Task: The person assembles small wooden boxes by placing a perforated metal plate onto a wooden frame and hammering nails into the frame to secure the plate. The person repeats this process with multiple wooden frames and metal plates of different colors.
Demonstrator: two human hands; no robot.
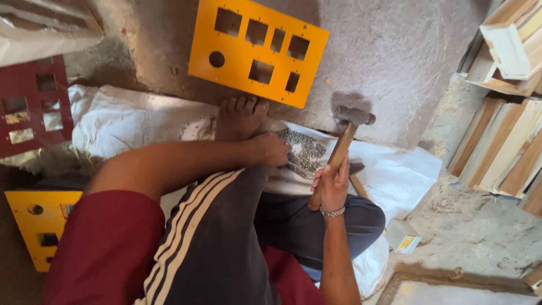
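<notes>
Head view looks down on a person sitting on the floor with one knee drawn up, a bare foot [241, 116] planted on a white sack [130, 121]. The right hand [330, 183] is closed tight round the wooden handle of a hammer [341, 149], whose steel head is raised just above the sack, near the edge of a grey stone slab [395, 56]. The left hand [271, 149] reaches across the knee, its fingers curled down into a heap of small nails [305, 152] on the sack; whether it has pinched one I cannot tell. An orange metal plate with square cut-outs [257, 48] lies on the slab beyond the foot, not touched by either hand, so by my judgement the hammering on it is not begun. A second hammer [357, 178] lies just behind the right hand. A dark red plate [34, 104] and another orange plate [39, 223] lie to the left, wooden boxes [505, 133] stacked to the right.
</notes>
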